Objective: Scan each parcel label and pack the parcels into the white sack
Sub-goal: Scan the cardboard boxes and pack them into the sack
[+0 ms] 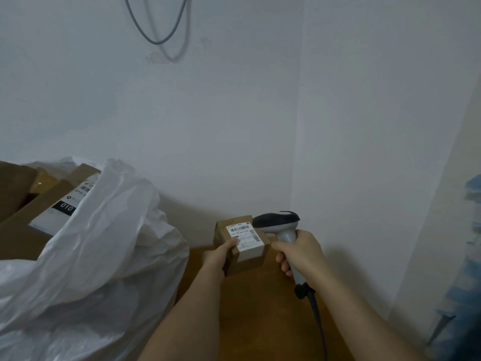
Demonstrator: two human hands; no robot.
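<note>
Left hand [218, 256] grips small parcel [243, 246] above table [260, 303], label [244, 237] facing up. Right hand [302, 252] grips scanner [279, 226], head just beside label. Step: scanning. Next: carry parcel left into sack [104, 243], which already holds boxes.

Dim, bluish light; soft wide-angle edges

parcel [244, 246]: brown cardboard
label [246, 237]: white, black barcode stripes and print
scanner [282, 227]: grey handle, black head
sack [99, 243]: white
desk [260, 308]: brown
boxes in sack [33, 201]: brown, white label with black band
wall [234, 113]: white
</note>
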